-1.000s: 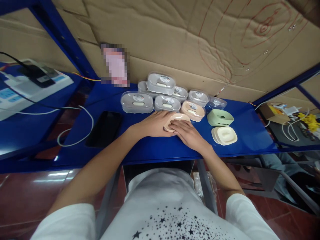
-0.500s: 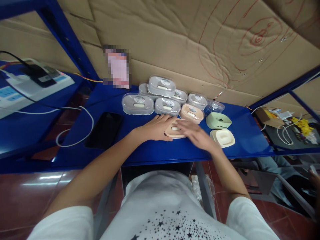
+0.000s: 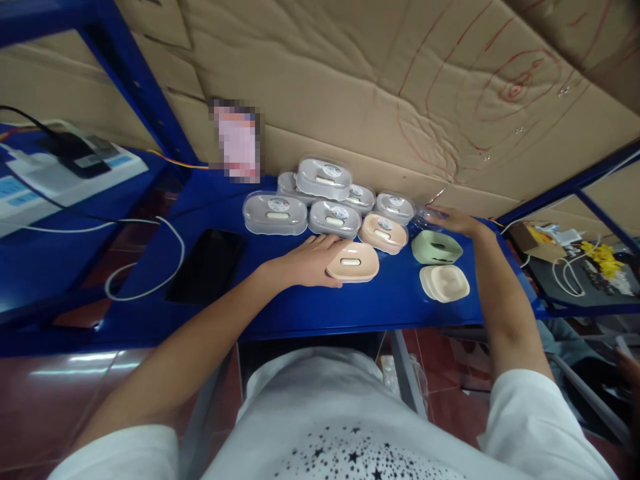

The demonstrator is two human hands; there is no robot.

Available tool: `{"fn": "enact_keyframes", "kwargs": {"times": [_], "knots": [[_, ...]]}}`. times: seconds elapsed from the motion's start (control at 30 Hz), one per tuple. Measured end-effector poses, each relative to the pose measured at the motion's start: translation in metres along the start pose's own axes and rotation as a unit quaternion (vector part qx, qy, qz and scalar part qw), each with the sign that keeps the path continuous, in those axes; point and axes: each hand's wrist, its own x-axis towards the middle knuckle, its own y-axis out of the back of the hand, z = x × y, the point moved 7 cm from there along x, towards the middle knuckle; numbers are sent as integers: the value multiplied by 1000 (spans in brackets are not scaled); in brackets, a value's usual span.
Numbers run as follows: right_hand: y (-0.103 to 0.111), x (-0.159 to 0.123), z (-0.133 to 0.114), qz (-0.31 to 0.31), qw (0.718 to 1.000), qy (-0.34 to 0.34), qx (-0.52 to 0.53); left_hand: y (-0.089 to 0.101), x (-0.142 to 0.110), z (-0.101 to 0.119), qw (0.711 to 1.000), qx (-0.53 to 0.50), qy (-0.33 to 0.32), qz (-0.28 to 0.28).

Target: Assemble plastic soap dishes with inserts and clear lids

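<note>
My left hand [image 3: 317, 262] is wrapped around the left side of a peach plastic box [image 3: 359, 273], which has a cream-coloured slot piece on top and no clear cover. At the right back of the table, my right hand [image 3: 461, 220] has its fingers closed on a clear plastic lid [image 3: 421, 217]; the fingertips are partly blurred. Just in front of that lid sits a light green box part [image 3: 435, 252]. Nearer the table edge are stacked cream lids [image 3: 447, 283]. A peach box under a clear cover [image 3: 384, 233] stands behind the one in my left hand.
Several grey boxes with clear covers [image 3: 275, 213] are grouped at the back, one resting on top of others [image 3: 324, 179]. A black phone [image 3: 204, 267] and a white cable [image 3: 183, 250] lie to the left. A cardboard wall [image 3: 340, 80] rises behind the blue table [image 3: 300, 313].
My right hand has left the peach box and moved right and back to the clear lid. My left hand stays on the peach box, whose top now shows fully.
</note>
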Motion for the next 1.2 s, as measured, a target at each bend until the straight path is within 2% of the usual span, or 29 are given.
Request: {"fn": "enact_keyframes", "kwargs": {"times": [0.1,0.2,0.37,0.43,0.5,0.57,0.63,0.73,0.83,0.9,0.97,1.2], "knots": [[-8,0,9,19,998,-46,36,0,-1,0,1000,-1,6,-3],[-13,5,8,47,995,-71,56,0,-1,0,1000,-4,3,2],[2,1,-4,137,986,-80,55,-3,1,-4,1000,-3,-11,13],[17,-15,-14,194,977,-73,45,-5,2,-6,1000,-9,-16,20],[33,-44,-34,275,959,-53,33,-6,3,-8,999,-17,-19,23],[43,-84,-67,358,933,-13,32,-6,4,-10,999,-24,-14,23],[36,-121,-109,388,919,42,52,-6,5,-12,999,-33,-6,24],[-3,-156,-174,335,925,135,117,-6,6,-13,998,-49,-4,27],[-49,-164,-220,269,928,209,151,-6,8,-16,998,-59,0,36],[-69,-160,-234,252,928,225,155,-6,8,-17,996,-70,-1,46],[-78,-156,-240,252,930,222,148,-5,8,-19,995,-84,-5,56],[-79,-162,-256,245,946,198,71,1,7,-22,989,-124,-16,81]]}}
